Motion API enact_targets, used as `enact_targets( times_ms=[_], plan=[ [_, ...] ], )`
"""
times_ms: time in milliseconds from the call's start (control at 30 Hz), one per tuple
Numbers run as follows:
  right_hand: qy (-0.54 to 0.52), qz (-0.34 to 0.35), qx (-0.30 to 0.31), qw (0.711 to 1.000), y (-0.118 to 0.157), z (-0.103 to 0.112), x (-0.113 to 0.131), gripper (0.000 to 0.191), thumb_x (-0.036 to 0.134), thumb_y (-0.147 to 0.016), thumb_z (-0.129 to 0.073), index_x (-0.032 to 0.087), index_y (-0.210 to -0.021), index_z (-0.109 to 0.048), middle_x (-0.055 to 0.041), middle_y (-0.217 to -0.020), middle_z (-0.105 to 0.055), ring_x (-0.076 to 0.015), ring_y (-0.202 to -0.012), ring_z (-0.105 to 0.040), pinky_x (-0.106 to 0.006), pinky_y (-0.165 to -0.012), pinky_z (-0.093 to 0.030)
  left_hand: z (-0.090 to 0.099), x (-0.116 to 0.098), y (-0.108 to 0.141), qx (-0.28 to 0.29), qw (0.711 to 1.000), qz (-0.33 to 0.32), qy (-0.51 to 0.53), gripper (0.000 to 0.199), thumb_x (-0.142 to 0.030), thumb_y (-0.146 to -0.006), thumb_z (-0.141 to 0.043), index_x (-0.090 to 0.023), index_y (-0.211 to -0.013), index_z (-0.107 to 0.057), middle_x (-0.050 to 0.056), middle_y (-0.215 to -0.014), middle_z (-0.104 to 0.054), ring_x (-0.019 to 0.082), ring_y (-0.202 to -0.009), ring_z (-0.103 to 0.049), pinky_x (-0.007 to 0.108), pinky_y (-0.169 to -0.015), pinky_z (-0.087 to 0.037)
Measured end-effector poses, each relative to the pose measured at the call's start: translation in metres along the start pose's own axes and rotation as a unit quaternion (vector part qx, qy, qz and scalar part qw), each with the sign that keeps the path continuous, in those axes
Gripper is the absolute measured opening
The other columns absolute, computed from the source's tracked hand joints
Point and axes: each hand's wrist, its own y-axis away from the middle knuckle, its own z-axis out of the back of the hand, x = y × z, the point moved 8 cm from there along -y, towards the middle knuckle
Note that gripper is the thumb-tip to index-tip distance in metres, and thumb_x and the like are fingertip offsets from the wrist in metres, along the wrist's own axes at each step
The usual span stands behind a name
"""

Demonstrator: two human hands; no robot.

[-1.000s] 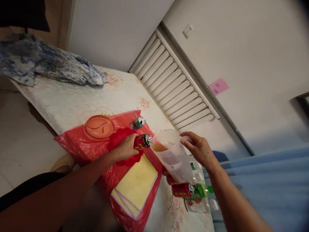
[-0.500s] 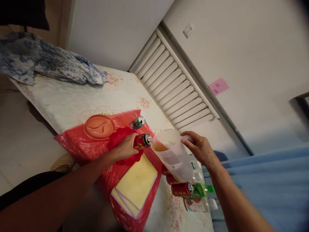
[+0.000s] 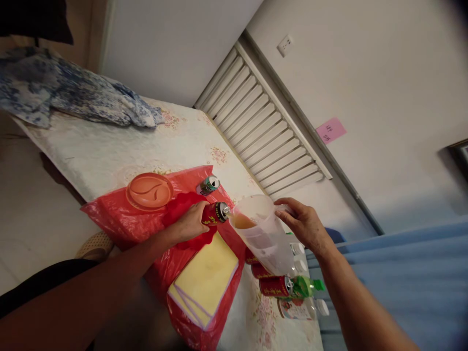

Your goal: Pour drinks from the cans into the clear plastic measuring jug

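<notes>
My left hand (image 3: 192,222) is wrapped round a red can (image 3: 215,213), tipped with its open top at the rim of a translucent pitcher (image 3: 268,243). Amber liquid (image 3: 243,222) lies inside the pitcher, which leans toward the can. The pitcher's handle is gripped by my right hand (image 3: 303,222). A green can (image 3: 208,185) with an opened top and an orange divided dish (image 3: 149,190) rest on a red plastic bag (image 3: 120,214). Folded yellow cloths (image 3: 208,278) lie on the bag below the red can.
Several red cans (image 3: 275,286) and bottles, one a green bottle (image 3: 305,286), stand behind the pitcher on the flowered tablecloth (image 3: 183,139). Patterned fabric (image 3: 98,100) covers the far left. A radiator (image 3: 263,122) and a blue curtain (image 3: 409,282) border the table.
</notes>
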Motion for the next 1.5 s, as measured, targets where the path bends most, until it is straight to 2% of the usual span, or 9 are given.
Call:
enact_targets(
  times_ms=[700, 1133, 1500],
  plan=[
    [0.018, 0.003, -0.002, 1.000, 0.0005, 0.0024, -0.0007, 0.038, 0.050, -0.082, -0.062, 0.017, -0.098, -0.070, 0.0070, -0.054, -0.037, -0.0111, -0.051, -0.033, -0.024, -0.049, -0.029, -0.0001, 0.0030, -0.0010, -0.014, 1.000, -0.010, 0.004, 0.048, -0.017, -0.062, -0.068, -0.023, -0.108, -0.055, 0.008, -0.108, -0.067, 0.026, -0.100, -0.066, 0.032, -0.081, -0.051],
    [0.021, 0.005, 0.004, 1.000, 0.0002, 0.0023, 0.0015, 0.039, 0.051, -0.082, -0.062, 0.017, -0.099, -0.070, 0.0064, -0.054, -0.039, -0.0114, -0.051, -0.035, -0.024, -0.049, -0.031, -0.0019, 0.0051, -0.0019, 0.004, 1.000, 0.003, -0.030, 0.052, -0.012, -0.064, -0.068, -0.024, -0.113, -0.052, 0.007, -0.115, -0.066, 0.024, -0.105, -0.065, 0.029, -0.085, -0.050],
    [0.024, 0.004, 0.002, 1.000, 0.0013, 0.0035, 0.0018, 0.037, 0.050, -0.083, -0.062, 0.018, -0.098, -0.071, 0.0061, -0.054, -0.039, -0.0117, -0.052, -0.035, -0.024, -0.049, -0.032, -0.0013, 0.0066, -0.0017, -0.016, 1.000, -0.021, -0.009, 0.047, -0.014, -0.064, -0.068, -0.022, -0.108, -0.055, 0.008, -0.110, -0.067, 0.025, -0.101, -0.066, 0.034, -0.083, -0.053]
  ],
)
